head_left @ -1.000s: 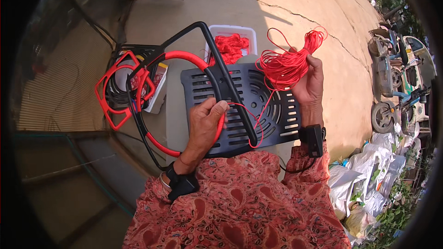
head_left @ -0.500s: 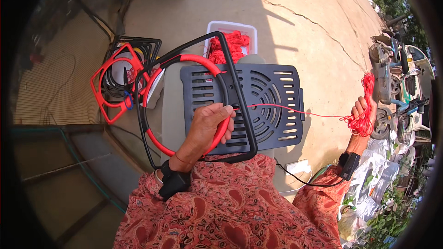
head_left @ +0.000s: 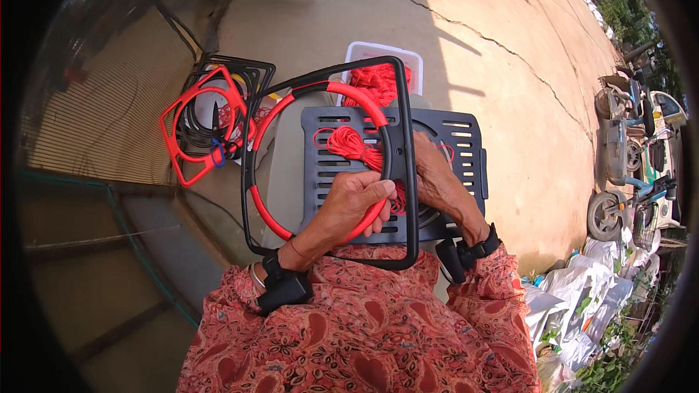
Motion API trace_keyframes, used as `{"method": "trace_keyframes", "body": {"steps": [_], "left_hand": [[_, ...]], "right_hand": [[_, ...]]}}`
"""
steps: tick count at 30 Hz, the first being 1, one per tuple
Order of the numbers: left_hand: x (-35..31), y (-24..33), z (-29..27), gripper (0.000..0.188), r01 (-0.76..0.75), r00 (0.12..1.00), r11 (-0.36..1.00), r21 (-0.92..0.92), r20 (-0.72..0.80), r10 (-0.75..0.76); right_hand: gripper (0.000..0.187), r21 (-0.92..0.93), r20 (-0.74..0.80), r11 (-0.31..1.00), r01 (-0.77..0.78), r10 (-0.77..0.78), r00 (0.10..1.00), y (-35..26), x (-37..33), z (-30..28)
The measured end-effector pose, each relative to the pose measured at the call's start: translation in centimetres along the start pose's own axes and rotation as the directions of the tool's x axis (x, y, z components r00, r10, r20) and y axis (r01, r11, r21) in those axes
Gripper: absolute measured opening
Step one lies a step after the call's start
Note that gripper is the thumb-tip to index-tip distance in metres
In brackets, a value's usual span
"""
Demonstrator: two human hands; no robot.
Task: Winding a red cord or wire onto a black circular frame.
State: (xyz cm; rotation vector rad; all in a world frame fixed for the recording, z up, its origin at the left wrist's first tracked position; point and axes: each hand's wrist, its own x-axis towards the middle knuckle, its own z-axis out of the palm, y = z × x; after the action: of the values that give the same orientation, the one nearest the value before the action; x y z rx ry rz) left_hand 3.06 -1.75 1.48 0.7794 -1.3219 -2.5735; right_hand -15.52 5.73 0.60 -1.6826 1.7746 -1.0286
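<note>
A black square frame (head_left: 412, 211) with a round ring inside it is held over my lap. Red cord is wound tightly around parts of the ring (head_left: 266, 217), and other stretches show bare black. My left hand (head_left: 355, 202) is closed around the ring's near right side, thumb on top. Behind the frame's right bar, my right hand (head_left: 437, 178) grips a hank of red cord (head_left: 351, 143), which pokes through into the ring's opening. The bar and ring partly hide the right fingers. Loose cord loops hang by both hands.
Under the frame is a dark slotted plastic seat (head_left: 466, 171). Beyond it a white tub (head_left: 418, 65) holds more red cord. To the left lie a red frame (head_left: 191, 96) and stacked black frames (head_left: 251, 64). Parked two-wheelers (head_left: 619, 142) and white sacks (head_left: 575, 298) line the right.
My right hand has come in from far right, bringing the hank to the ring and partly through the frame. The taut cord between my hands is now slack. My left hand still holds the ring.
</note>
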Motion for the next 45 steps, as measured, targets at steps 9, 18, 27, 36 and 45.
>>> {"method": "trace_keyframes", "body": {"steps": [9,18,27,36,45], "left_hand": [[0.9,-1.0,-1.0,0.030,0.179,0.983,0.983,0.045,0.042,-0.181],[1.1,-1.8,-1.0,0.031,0.165,0.986,0.985,-0.044,0.002,-0.165],[1.7,-1.8,-2.0,0.027,0.148,0.989,0.982,-0.117,-0.011,-0.150],[2.4,-1.5,-1.6,0.023,0.104,0.994,0.992,-0.073,-0.014,-0.105],[2.8,-1.9,-1.8,0.030,0.117,0.993,0.950,-0.291,0.054,-0.106]], "right_hand": [[0.017,-0.385,-0.157,0.917,0.101,-0.173,0.972,-5.5,4.4,0.0],[0.037,0.090,0.179,0.996,0.013,-0.029,0.983,-6.1,7.2,0.6],[0.036,0.917,-0.243,0.334,0.218,0.034,0.970,-13.0,-0.4,-15.1],[0.037,0.591,-0.553,0.793,-0.147,0.530,0.643,-11.3,-17.2,-22.1],[0.025,0.190,-0.593,0.835,-0.516,0.516,0.618,-7.3,-14.2,-18.9]]}}
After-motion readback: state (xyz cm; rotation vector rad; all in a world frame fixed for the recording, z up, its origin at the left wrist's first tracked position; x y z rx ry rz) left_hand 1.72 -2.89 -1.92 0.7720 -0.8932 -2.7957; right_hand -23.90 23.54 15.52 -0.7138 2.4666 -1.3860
